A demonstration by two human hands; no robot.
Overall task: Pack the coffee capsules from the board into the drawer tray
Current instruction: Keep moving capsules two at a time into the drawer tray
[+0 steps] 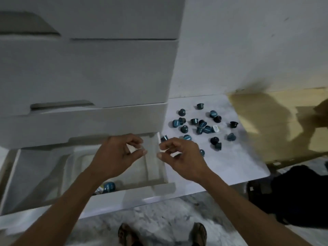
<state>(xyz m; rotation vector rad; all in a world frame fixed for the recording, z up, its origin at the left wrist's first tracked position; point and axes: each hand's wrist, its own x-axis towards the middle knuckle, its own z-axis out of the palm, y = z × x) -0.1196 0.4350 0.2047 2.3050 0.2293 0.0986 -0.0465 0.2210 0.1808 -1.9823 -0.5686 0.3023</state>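
Note:
Several blue and dark coffee capsules lie scattered on a white board to the right of the drawer unit. The bottom drawer is pulled out, and a clear tray sits inside it. One blue capsule lies at the tray's near edge, partly behind my left forearm. My left hand hovers over the tray with curled fingers and nothing in it. My right hand hovers beside it over the drawer's right edge, fingers apart, holding nothing.
White closed drawers stack above the open one. A dark bag lies on the floor at the right. Brown cardboard lies beyond the board. My feet in sandals stand on the marbled floor.

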